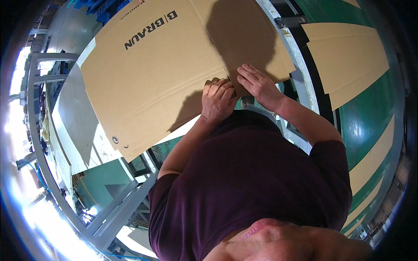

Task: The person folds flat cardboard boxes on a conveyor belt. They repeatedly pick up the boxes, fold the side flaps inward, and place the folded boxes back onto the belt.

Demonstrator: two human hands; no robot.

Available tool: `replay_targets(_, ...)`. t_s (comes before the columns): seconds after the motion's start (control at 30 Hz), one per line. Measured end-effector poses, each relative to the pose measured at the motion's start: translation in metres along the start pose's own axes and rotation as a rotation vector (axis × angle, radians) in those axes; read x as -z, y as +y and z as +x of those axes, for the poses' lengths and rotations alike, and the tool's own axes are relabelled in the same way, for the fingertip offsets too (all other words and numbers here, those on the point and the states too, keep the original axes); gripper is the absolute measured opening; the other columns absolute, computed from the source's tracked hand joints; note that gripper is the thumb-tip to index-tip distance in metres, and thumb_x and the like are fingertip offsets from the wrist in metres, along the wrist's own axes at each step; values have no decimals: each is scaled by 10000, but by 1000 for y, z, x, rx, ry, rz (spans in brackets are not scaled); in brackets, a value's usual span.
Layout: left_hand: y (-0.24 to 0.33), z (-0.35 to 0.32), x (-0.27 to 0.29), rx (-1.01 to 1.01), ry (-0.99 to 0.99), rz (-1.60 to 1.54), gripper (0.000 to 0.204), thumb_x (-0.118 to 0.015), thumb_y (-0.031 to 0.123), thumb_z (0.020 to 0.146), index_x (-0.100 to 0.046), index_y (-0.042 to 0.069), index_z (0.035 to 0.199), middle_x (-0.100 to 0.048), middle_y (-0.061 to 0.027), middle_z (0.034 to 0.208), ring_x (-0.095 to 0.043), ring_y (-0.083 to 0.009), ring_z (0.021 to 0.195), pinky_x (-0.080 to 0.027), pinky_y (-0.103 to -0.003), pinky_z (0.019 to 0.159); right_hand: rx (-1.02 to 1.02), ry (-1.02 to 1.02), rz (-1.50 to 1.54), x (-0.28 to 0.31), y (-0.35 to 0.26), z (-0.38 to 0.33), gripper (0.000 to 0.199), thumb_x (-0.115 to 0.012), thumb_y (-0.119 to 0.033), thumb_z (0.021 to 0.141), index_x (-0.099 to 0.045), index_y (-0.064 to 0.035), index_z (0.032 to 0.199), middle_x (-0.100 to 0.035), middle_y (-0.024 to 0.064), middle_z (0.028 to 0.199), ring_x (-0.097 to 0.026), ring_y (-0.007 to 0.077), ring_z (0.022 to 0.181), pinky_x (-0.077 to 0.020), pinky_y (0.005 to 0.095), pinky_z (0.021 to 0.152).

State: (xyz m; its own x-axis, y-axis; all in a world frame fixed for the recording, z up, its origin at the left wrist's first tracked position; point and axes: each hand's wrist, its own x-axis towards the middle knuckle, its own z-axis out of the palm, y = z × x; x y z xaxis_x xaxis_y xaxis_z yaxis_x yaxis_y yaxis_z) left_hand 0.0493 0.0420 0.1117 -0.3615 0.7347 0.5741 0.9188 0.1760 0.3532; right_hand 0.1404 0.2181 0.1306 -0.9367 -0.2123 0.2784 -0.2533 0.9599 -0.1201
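Note:
A large flat brown cardboard box blank with dark print lies across the work surface in front of me. At its near edge, beside a slot between two flaps, my left hand has its fingers curled and closed on the board. What the fingertips press is partly hidden. Just to the right, my right hand lies with fingers stretched out flat on the right flap of the same blank. A dark shadow covers much of that flap.
On the right, more cardboard blanks lie on a green conveyor belt, beyond a metal rail. A white tabletop extends under the blank at left. Grey frame bars stand at lower left. Blue crates show at the top.

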Motion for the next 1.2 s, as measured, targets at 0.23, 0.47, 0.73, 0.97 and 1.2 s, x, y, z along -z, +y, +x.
replay_targets(0.23, 3, 7, 2, 120, -118, 26, 458, -754, 197, 590, -633, 53, 1008, -591, -60, 1114, -562, -241, 986, -424, -385, 833, -6, -40, 10, -6, 2, -4, 342, -485, -59, 817, -567, 5, 1143, -474, 169, 1302, -405, 288, 1266, -317, 395, 1074)
replay_targets(0.47, 10, 16, 12, 155, -363, 244, 528, -728, 277, 662, -594, 36, 1112, -542, -93, 1209, -503, -256, 1115, -410, -422, 917, -623, 366, 738, 33, 77, -74, 402, -547, 14, 779, -573, -79, 1169, -487, 125, 1312, -403, 266, 1278, -334, 365, 1046)
replay_targets(0.73, 21, 18, 14, 90, -460, 328, 476, -694, 169, 690, -576, -19, 1111, -539, -160, 1209, -509, -323, 1107, -435, -401, 935, -1624, -437, -636, -19, 202, -376, 690, -557, -111, 827, -232, -193, 1431, -217, 108, 1482, -206, 349, 1360, -183, 519, 1076)
replay_targets(0.97, 28, 30, 21, 114, -500, 282, 468, -674, 143, 717, -550, -56, 1122, -513, -188, 1234, -504, -346, 1108, -437, -399, 934, -1095, 55, -351, -35, 228, -395, 389, -481, -94, 868, -469, -50, 1254, -448, 180, 1329, -401, 333, 1253, -298, 412, 1065)
replay_targets(1.2, 26, 27, 20, 120, -514, 268, 437, -620, 166, 767, -543, -56, 1136, -507, -202, 1232, -495, -364, 1100, -422, -426, 936, -873, 448, -272, 133, 178, -237, 334, -597, -68, 778, -562, -49, 1110, -648, 120, 950, -612, 318, 813, -485, 377, 743)
